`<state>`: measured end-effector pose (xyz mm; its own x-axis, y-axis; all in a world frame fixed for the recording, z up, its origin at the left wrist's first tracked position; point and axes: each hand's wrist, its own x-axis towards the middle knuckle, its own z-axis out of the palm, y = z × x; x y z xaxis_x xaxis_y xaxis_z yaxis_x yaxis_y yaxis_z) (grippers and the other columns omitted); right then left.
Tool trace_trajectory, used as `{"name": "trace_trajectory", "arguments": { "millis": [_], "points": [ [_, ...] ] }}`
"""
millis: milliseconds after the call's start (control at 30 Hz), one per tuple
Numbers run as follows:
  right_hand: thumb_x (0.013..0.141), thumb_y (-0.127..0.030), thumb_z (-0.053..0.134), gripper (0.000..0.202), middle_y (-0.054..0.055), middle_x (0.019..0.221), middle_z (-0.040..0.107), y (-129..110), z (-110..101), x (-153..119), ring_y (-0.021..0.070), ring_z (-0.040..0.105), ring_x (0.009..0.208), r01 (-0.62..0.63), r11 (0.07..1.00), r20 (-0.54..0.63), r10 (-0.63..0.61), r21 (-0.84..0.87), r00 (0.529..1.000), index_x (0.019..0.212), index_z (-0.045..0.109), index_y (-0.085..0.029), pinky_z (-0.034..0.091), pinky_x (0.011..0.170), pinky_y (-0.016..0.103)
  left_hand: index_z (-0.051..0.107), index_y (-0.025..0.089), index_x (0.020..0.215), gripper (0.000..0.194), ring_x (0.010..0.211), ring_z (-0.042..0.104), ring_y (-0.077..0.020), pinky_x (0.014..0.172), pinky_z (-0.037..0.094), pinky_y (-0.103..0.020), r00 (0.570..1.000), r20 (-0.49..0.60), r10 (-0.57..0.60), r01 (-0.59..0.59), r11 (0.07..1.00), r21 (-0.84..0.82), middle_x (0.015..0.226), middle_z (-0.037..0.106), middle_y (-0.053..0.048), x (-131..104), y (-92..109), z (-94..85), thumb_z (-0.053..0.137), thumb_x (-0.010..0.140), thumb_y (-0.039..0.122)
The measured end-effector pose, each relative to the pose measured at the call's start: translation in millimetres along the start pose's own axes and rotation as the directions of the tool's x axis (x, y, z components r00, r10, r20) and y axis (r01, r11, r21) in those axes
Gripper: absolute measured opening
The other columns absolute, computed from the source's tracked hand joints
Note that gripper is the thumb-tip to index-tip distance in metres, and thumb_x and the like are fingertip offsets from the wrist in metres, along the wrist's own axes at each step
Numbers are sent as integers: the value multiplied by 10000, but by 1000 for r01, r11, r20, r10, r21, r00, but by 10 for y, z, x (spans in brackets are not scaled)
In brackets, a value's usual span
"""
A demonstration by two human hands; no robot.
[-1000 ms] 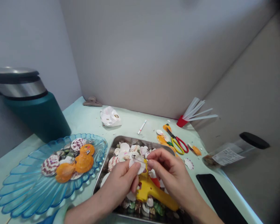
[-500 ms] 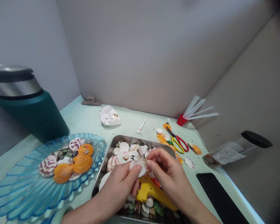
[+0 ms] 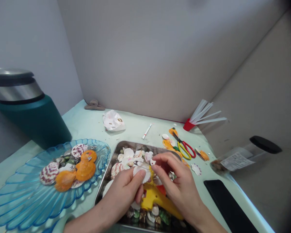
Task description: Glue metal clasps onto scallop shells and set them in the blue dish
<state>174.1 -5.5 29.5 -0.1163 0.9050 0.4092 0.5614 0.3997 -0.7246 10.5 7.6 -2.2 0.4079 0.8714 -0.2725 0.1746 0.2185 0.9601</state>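
White shell, a thin metal pin by its upper rim, pinched between thumb and fingers of the left hand, above the steel tray, within its side edges. Right hand: thumb and forefinger slightly parted, just beside the shell. Yellow glue gun below.

Shell: white, rounded, broad pale face toward camera, left side pinched under the thumb of the left hand. Held up over the metal tray, not resting in it. Pin: thin, metallic, lies roughly crosswise along shell's upper edge, right end near the right hand's fingers. Too small to tell whether pin is attached, open or closed.
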Motion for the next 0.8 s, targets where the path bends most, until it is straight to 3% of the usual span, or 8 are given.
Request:
{"name": "trace_trajectory", "arguments": {
  "millis": [133, 433, 800],
  "points": [
    [873, -143, 570, 148, 43, 936, 587, 3, 23, -16, 163, 575, 771, 147, 987, 4, -147, -70, 989, 1001, 604, -210, 473, 664, 273, 428, 198, 432, 560, 407, 298, -97, 435, 178, -250, 1000, -3, 5, -5, 1000, -26, 404, 374, 49, -1, -5, 7, 390, 878, 535],
    [882, -93, 526, 156, 58, 879, 582, 20, 51, -30, 175, 577, 781, 207, 970, 24, -205, -131, 978, 975, 616, -182, 471, 659, 294, 427, 202, 454, 532, 401, 296, -96, 436, 195, -245, 999, 3, 32, -32, 999, -6, 400, 364, 61, -13, 18, 21, 388, 883, 514],
    [856, -59, 540, 133, 63, 859, 565, 27, 70, -56, 181, 556, 778, 276, 940, 14, -279, -201, 960, 906, 603, -165, 459, 677, 315, 408, 213, 472, 529, 498, 478, -138, 580, 369, -245, 990, 0, 144, -141, 967, 212, 456, 432, 34, -62, 86, 45, 308, 927, 464]
  ]
}}
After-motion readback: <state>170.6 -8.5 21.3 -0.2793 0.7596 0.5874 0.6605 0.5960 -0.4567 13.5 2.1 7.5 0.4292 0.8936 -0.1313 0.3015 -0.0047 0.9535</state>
